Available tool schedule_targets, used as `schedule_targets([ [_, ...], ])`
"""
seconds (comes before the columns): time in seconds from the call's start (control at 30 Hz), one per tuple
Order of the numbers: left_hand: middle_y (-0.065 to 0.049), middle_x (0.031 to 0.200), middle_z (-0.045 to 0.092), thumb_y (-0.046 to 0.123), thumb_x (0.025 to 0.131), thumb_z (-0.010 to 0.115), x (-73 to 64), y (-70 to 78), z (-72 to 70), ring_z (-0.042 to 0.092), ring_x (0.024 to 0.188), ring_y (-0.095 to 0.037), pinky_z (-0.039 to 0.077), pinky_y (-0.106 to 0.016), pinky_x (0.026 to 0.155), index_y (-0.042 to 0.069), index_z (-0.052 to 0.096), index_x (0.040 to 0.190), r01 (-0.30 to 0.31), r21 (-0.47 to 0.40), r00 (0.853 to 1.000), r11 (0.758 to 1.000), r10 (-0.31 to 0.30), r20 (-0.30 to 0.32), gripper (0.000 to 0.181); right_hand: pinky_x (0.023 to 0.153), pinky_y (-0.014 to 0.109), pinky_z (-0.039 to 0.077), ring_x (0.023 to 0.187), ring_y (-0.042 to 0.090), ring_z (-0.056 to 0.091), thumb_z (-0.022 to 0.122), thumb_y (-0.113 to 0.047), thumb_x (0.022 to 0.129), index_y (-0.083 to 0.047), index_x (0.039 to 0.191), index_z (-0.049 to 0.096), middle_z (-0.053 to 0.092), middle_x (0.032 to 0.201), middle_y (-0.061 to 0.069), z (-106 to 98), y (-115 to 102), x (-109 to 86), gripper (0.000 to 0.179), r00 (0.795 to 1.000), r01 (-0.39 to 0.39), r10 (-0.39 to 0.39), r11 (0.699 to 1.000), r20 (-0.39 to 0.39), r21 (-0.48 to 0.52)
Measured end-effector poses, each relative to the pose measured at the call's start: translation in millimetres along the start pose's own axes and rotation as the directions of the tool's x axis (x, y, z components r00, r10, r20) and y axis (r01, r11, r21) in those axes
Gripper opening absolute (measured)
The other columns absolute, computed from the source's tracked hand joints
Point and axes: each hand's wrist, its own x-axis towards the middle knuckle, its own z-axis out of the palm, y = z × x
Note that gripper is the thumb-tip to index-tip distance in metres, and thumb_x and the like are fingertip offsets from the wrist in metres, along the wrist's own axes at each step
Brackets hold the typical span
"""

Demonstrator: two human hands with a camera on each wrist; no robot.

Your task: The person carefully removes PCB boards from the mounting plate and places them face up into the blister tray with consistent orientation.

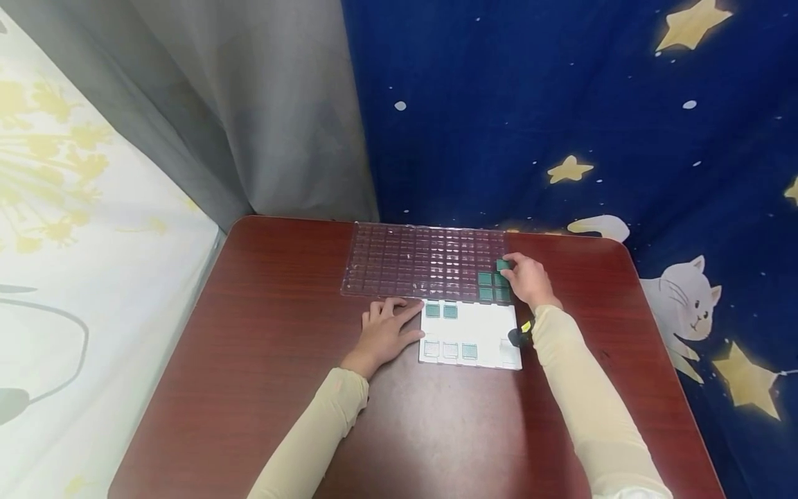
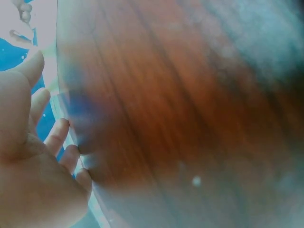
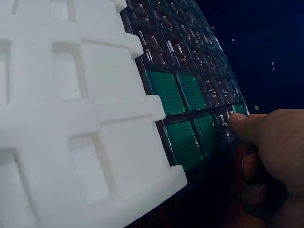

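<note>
My right hand (image 1: 530, 281) pinches a small green square tile (image 1: 502, 265) between thumb and fingers, over the right end of a clear compartment tray (image 1: 399, 260). In the right wrist view that tile (image 3: 238, 109) shows partly beyond the thumb. Several green tiles (image 3: 184, 140) sit in compartments at the tray's near right corner. My left hand (image 1: 383, 336) lies with fingers spread, its thumb and index fingertips at the left edge of a white tray (image 1: 486, 326). Two green tiles (image 1: 441, 311) are in that tray's far row, and one green tile (image 1: 470, 351) is in its near row.
The white tray lies right against the near edge of the clear tray, both on a reddish-brown table (image 1: 280, 312). A small black object with a yellow part (image 1: 516, 337) is by the right wrist. Behind the table hang a grey curtain (image 1: 299, 138) and a blue star-patterned curtain (image 1: 499, 138).
</note>
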Motion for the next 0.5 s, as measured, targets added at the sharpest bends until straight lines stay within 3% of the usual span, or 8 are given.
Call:
schedule_targets([
  [0.2, -0.003, 0.153, 0.042, 0.062, 0.096, 0.058, -0.1, -1.4, 1.1, 0.036, 0.131, -0.032, 0.03, -0.051, 0.099, 0.045, 0.042, 0.154, -0.003, 0.008, 1.0, 1.0, 0.003, -0.004, 0.062, 0.093, 0.054, 0.053, 0.104, 0.035, 0.065, 0.062, -0.02, 0.103, -0.01, 0.144, 0.053, 0.068, 0.12, 0.021, 2.0, 0.2, 5.5, 0.043, 1.0, -0.015, 0.016, 0.999, 0.017, -0.032],
  [0.5, -0.003, 0.153, 0.043, 0.062, 0.096, 0.057, -0.7, -1.4, 1.0, 0.036, 0.13, -0.031, 0.031, -0.05, 0.098, 0.046, 0.042, 0.153, 0.0, 0.017, 1.0, 1.0, 0.0, -0.009, 0.061, 0.093, 0.056, 0.052, 0.108, 0.037, 0.065, 0.059, -0.022, 0.104, -0.012, 0.146, 0.052, 0.062, 0.138, 0.02, 4.6, -2.8, 9.5, 0.044, 0.998, -0.042, 0.044, 0.998, 0.035, -0.05],
])
